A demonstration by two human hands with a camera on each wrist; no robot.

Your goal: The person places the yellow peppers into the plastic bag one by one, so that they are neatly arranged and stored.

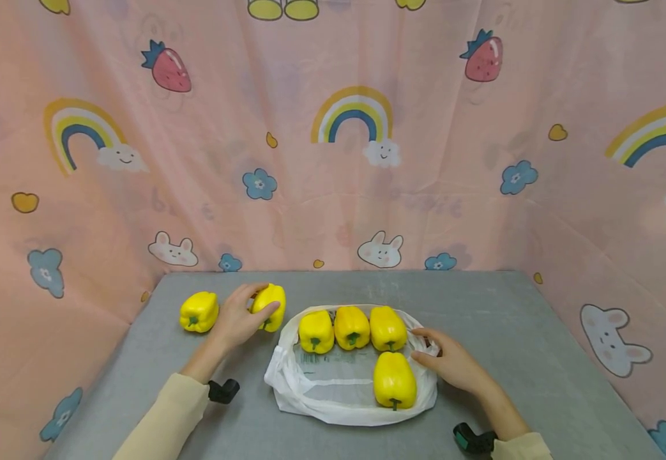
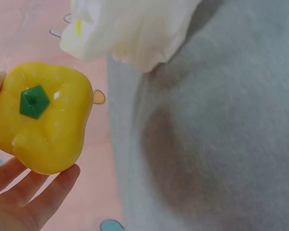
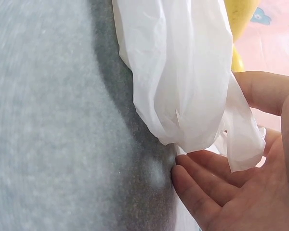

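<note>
Yellow bell pepper (image 2: 48, 125) sits in the left fingers, apparently clear of the surface. Pink printed curtain (image 1: 310, 217) beyond both hands' fingers; grey tabletop (image 1: 482, 306) under them. White plastic bag (image 1: 355, 418), mouth up, lies just right of the left fingers, directly left of the right ones. Left hand (image 1: 236, 319) is the nearer to the pepper: thumb and fingers curl round it, spread to its girth. Right hand (image 1: 450, 361): fingers relaxed, thumb well apart, at the bag's right side, loop of plastic in the gap; can't tell any firm pinch. Four bagged peppers (image 1: 352, 326) left of right fingers; loose pepper (image 1: 198, 312) just left of left hand. Held pepper's long axis runs roughly toward the person, green stem (image 2: 34, 102) facing back from the fingertips.
</note>
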